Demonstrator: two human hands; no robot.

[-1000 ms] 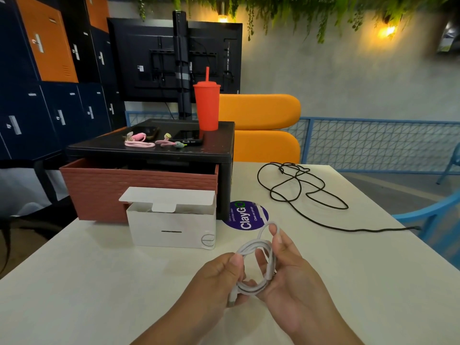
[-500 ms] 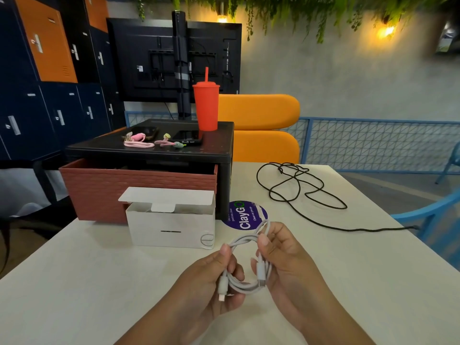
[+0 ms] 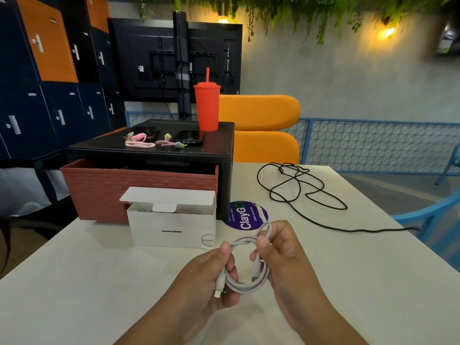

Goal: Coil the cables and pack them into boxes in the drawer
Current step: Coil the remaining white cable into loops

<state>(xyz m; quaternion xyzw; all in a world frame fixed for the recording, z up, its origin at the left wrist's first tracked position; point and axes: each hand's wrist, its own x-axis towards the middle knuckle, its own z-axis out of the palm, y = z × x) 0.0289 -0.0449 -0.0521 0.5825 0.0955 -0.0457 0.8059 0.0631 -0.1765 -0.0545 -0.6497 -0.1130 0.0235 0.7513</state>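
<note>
1. Two hands hold a coiled white cable (image 3: 244, 288) over the counter (image 3: 74, 282), near its front edge.
2. The left hand (image 3: 206, 277) pinches the coil's left side; a plug hangs below its fingers.
3. The right hand (image 3: 288, 257) pinches the coil's right side, fingers curled around the strands.
4. Just behind, an open white box (image 3: 171, 225) stands against a pulled-out red drawer (image 3: 112, 190).
5. A loose black cable (image 3: 295, 170) lies to the right.

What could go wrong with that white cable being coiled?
The white cable is a loose coil that only the left hand and right hand pinch, with no tie visible; it may spring open on its way into the white box. The black cable sprawls uncoiled to the right edge of the table and might slide off.
</note>
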